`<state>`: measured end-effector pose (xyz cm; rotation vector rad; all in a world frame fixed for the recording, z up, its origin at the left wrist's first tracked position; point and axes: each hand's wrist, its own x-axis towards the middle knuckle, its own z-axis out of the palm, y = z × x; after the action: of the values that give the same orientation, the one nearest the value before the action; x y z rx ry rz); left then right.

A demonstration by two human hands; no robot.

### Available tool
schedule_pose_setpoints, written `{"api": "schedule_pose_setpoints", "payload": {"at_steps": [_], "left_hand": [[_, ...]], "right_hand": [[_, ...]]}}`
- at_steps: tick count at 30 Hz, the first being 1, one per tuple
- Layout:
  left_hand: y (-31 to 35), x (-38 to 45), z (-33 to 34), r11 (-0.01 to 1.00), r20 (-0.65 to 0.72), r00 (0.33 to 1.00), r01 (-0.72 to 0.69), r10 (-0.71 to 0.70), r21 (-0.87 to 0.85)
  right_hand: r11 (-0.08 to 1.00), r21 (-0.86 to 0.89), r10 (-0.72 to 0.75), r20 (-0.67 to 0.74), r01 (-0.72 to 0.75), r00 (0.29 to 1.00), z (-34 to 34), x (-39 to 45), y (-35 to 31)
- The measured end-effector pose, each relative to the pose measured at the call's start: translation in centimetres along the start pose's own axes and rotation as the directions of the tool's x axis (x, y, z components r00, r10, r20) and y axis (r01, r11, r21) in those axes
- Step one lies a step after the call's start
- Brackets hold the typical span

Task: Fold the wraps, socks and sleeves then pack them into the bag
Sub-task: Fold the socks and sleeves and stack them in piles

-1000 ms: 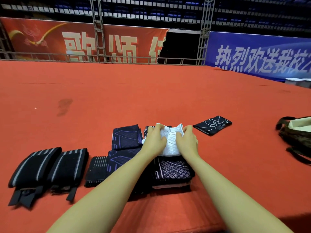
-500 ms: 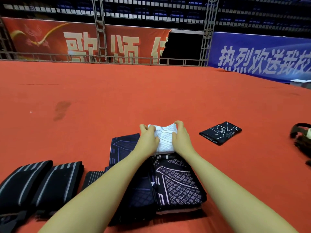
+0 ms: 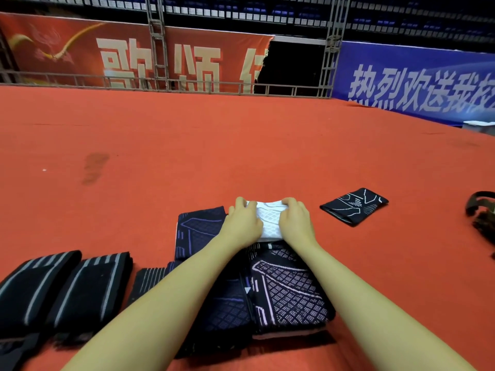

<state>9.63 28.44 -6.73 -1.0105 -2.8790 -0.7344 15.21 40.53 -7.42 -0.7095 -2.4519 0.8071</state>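
while both hands (image 3: 270,223) pinch the white sleeve (image 3: 267,218), the blue banner (image 3: 417,84) apparently reads "热烈欢送我校".

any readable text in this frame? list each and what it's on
"歌颂" then a cut-off third character: red banner, large pale letters.
"热烈欢送我校", cut off at the frame edge: blue banner, white letters.
Folded cloths and bag: patterns only, no readable text.
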Motion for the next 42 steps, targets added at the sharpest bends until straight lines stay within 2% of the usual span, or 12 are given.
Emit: {"api": "schedule_pose_setpoints", "payload": {"at_steps": [5,8,10,12,16,19,21,24,28,35,39,42], "left_hand": [[0.2,-0.5,-0.1,0.988,-0.042,0.999,0.014,-0.02,-0.154],[0.4,-1.2,0.5,0.991,-0.014,0.998,0.061,-0.059,0.122],[-0.2,-1.5,1.2,0.947,0.043,0.999,-0.008,-0.007,0.321],[-0.8,-1.4,1.7,0.925,0.127,0.992,-0.051,0.002,0.376],[-0.9,-1.0,1.7,0.908,0.235,0.97,-0.05,-0.054,0.416],[-0.7,-0.4,1.3,0.905,0.29,0.953,-0.047,-0.086,0.423],[-0.2,0.0,0.5,0.904,0.263,0.962,-0.047,-0.074,0.426],[1.2,0.9,-0.1,0.916,0.059,0.997,-0.06,0.04,0.396],[4.0,2.6,1.2,0.931,-0.026,0.985,-0.15,0.168,0.332],[9.9,8.8,5.6,0.937,0.088,0.972,-0.234,0.218,0.258],[11.8,12.8,8.5,0.913,0.19,0.954,-0.283,0.234,0.293],[12.9,15.1,10.6,0.895,0.232,0.94,-0.316,0.25,0.316]], "right_hand": [[0.994,-0.109,-0.003,0.027,0.006,1.0,0.0,-1.0,0.1],[0.953,-0.292,-0.076,0.039,0.084,0.996,0.4,-1.4,0.2],[0.888,-0.421,-0.161,0.089,0.184,0.983,0.9,-1.5,0.8],[0.848,-0.464,-0.174,0.211,0.255,0.962,1.2,-1.3,1.6],[0.865,-0.447,-0.066,0.35,0.228,0.935,1.5,-0.8,2.2],[0.902,-0.391,-0.022,0.387,0.185,0.922,1.6,-0.5,2.2],[0.963,-0.237,-0.035,0.368,0.13,0.929,1.3,-0.1,2.2],[0.99,0.076,-0.13,0.171,0.119,0.977,0.2,0.6,2.6],[0.98,0.17,-0.104,-0.014,0.104,0.995,-1.3,2.7,4.7],[0.974,-0.226,-0.03,0.007,0.031,1.0,-4.0,7.1,12.0],[0.855,-0.516,-0.032,0.039,0.048,0.999,-4.6,9.7,16.1],[0.792,-0.608,-0.028,0.061,0.059,0.998,-4.3,11.2,18.6]]}}
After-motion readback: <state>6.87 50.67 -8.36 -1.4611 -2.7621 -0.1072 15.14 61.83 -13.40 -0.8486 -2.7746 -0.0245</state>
